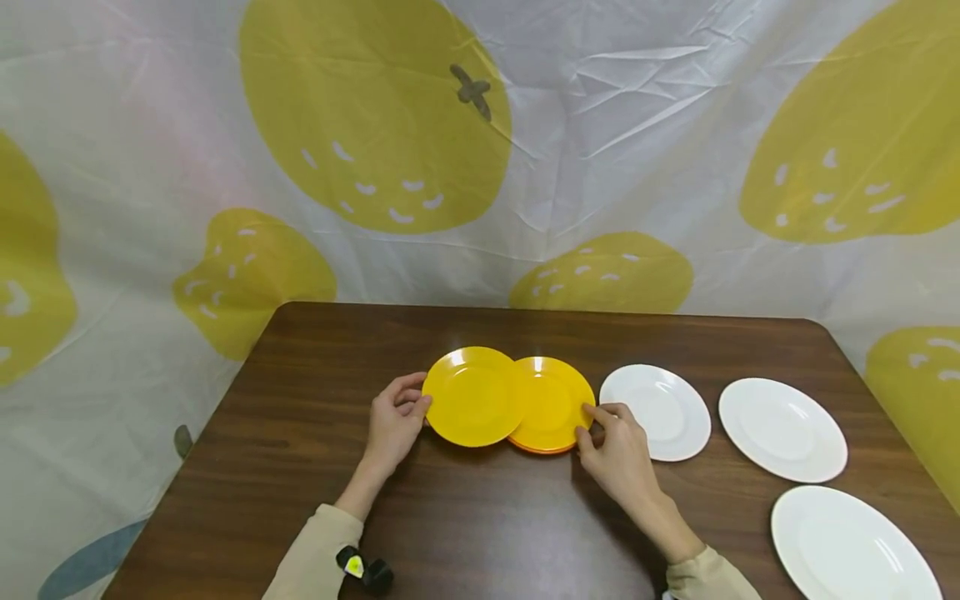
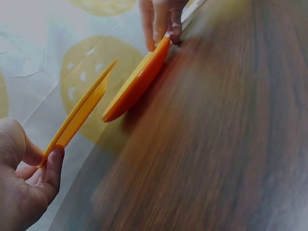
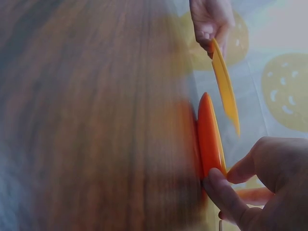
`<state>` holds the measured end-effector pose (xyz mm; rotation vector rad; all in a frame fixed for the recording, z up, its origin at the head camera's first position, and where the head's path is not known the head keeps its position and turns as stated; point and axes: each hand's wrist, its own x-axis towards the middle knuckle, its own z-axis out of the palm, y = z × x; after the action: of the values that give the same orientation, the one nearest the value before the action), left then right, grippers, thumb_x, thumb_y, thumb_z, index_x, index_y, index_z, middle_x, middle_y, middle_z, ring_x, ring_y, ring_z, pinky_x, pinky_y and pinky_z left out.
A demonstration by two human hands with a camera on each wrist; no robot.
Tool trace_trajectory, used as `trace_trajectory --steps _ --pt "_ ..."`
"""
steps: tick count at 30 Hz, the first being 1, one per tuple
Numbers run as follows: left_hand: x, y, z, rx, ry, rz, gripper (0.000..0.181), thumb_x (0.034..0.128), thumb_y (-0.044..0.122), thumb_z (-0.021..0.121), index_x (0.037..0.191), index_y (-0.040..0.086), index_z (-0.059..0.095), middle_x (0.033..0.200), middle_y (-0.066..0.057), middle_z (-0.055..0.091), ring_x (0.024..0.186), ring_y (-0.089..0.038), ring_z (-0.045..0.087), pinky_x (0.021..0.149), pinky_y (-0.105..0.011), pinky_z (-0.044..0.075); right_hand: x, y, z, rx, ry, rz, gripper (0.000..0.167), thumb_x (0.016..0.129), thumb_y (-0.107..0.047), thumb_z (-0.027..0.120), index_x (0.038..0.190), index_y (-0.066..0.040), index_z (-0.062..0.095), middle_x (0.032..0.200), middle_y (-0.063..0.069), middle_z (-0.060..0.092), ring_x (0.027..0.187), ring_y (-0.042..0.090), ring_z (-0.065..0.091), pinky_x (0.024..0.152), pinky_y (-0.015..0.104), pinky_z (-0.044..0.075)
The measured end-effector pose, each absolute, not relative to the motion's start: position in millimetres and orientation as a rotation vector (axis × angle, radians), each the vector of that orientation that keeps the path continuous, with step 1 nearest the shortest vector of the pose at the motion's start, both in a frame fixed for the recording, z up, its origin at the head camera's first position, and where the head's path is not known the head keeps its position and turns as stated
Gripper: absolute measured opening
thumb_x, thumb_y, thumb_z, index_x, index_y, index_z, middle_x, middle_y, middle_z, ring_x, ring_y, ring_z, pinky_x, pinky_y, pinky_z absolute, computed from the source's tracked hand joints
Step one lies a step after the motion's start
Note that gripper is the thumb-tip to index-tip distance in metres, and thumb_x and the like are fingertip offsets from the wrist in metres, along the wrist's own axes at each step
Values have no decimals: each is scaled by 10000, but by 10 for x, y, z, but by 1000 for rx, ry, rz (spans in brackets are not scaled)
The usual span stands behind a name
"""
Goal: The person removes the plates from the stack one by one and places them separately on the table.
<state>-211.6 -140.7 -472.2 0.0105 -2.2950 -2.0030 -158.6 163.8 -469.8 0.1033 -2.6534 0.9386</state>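
Note:
My left hand (image 1: 395, 422) pinches the left rim of a yellow plate (image 1: 468, 400) between thumb and fingers. The left wrist view shows this plate (image 2: 79, 113) raised off the table, its far edge overlapping a stack of plates (image 1: 555, 408). That stack has a yellow plate on top and orange below; how many plates it holds is hard to tell. My right hand (image 1: 618, 454) grips the stack's right rim, with fingers on its top and side in the right wrist view. Whether the stack (image 3: 209, 137) fully rests on the table cannot be told.
Right of the stack lie a white plate (image 1: 660, 412), a second white plate (image 1: 783, 429) and a larger-looking white plate (image 1: 855, 546) near the front right. All are on a brown wooden table (image 1: 487, 517). Behind it hangs a fruit-print cloth (image 1: 555, 150).

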Motion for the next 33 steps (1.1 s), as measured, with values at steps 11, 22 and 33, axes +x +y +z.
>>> trace_trajectory --steps 11,22,33 --pt "-2095 -1561 -4690 88 -2292 -1985 347 935 -77 641 1282 -71 624 936 -246 680 646 -45 639 596 -181 562 -1577 1644 -4701 117 -2639 920 353 815 -32 761 1122 136 715 1059 266 673 789 273 658 720 405 552" --pt "-2062 -1706 -4714 130 -2306 -1931 339 940 -68 621 1277 -41 634 896 -173 678 658 -60 641 594 -172 557 -1574 1644 -4702 120 -2626 901 349 810 -27 764 1115 137 718 1056 278 672 755 265 637 696 398 546" --pt "-2017 -1778 -4732 234 -2355 -1905 341 955 -35 627 1296 -31 627 947 -222 677 658 -59 628 599 -173 549 -1565 1628 -4711 107 -2634 904 352 816 -34 758 1123 133 717 1071 280 670 725 245 640 690 387 548"
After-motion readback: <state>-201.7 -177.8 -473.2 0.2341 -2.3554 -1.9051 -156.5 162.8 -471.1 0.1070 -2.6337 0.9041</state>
